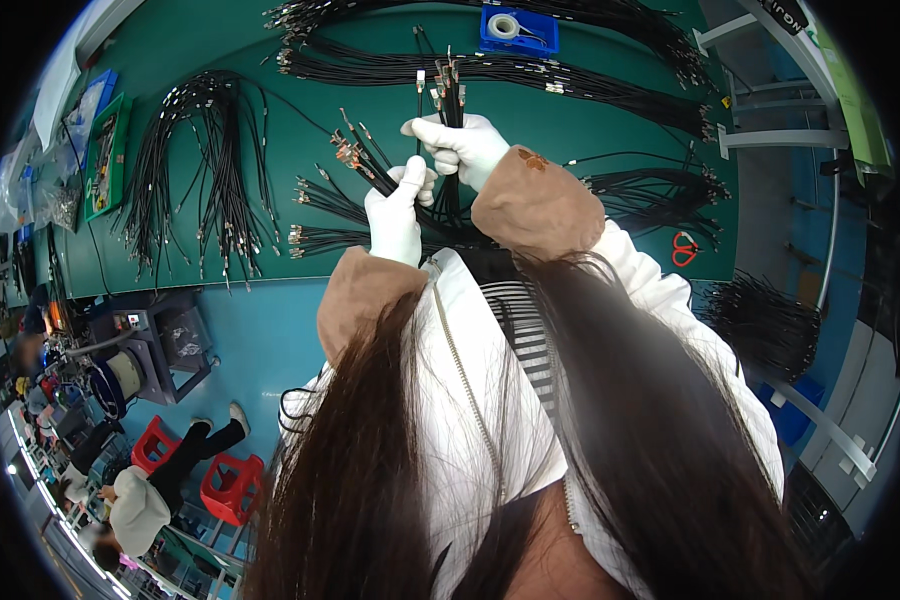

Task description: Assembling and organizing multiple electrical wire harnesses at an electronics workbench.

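Note:
My left hand (398, 218), in a white glove, is closed around a bundle of black cables (372, 172) whose coppery metal ends point up and to the left. Just to its right, my gloved right hand (462, 148) grips a second bundle of black cables (452, 104), held nearly upright with metal terminals at the top. A single cable with a white end piece (420, 84) rises beside the right hand's fingertips; whether they pinch it I cannot tell. Below my hands, more black cables (328, 240) lie on the green table (300, 110), partly hidden by my sleeves.
A looped cable bunch (202, 140) lies at left, long bundles (490, 70) across the back, another bunch (660, 195) at right near red scissors (684, 249). A blue tray (545, 38) holds a tape roll (504, 26). Red stools (232, 488) and a person (140, 512) are at lower left.

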`<action>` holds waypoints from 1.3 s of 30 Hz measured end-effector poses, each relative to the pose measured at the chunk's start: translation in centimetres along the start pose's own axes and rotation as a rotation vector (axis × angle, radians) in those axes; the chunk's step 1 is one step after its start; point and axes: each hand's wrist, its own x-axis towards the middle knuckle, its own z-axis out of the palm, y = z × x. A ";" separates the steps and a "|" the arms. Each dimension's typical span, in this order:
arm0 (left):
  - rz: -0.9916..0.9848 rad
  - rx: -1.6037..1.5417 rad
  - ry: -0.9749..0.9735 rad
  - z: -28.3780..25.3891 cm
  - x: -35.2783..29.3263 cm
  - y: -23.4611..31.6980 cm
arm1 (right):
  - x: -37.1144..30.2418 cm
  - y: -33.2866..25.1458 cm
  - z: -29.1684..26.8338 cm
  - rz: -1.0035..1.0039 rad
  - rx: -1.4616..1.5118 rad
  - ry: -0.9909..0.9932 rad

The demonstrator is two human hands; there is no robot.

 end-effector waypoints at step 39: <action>-0.006 0.107 -0.057 -0.2 -0.1 -0.4 | -0.3 -0.3 0.3 0.052 -0.019 0.133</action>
